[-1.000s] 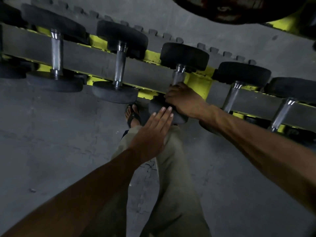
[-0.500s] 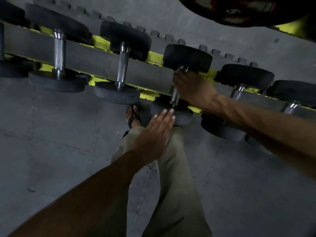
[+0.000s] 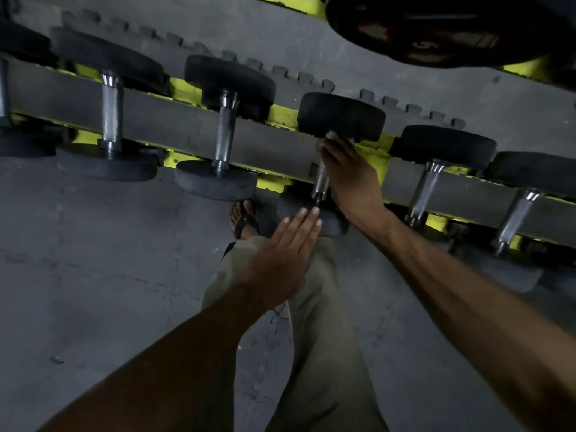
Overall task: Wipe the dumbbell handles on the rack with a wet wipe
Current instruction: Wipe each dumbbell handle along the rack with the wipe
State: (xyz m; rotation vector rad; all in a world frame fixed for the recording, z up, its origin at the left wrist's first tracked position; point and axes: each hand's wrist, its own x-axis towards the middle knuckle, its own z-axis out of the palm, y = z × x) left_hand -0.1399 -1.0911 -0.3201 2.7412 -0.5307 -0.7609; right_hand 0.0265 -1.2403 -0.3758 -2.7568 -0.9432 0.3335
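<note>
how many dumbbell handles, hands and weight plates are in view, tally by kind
dumbbell handles: 6, one cut off at the left edge
hands: 2, left hand and right hand
weight plate: 1
total: 9

A sandalled foot (image 3: pixel 244 218) and khaki trouser leg (image 3: pixel 324 338) stand on grey floor mats (image 3: pixel 93 275).

The handle (image 3: pixel 321 179) in the right hand (image 3: pixel 352 179) is shiny smooth metal. The round ends above (image 3: pixel 341 116) and below the grip look like dull black rubber. The rack bar (image 3: pixel 174 132) behind it is flat grey, with bright yellow painted parts (image 3: pixel 282 118). The floor (image 3: pixel 93 260) is rough and grey.
</note>
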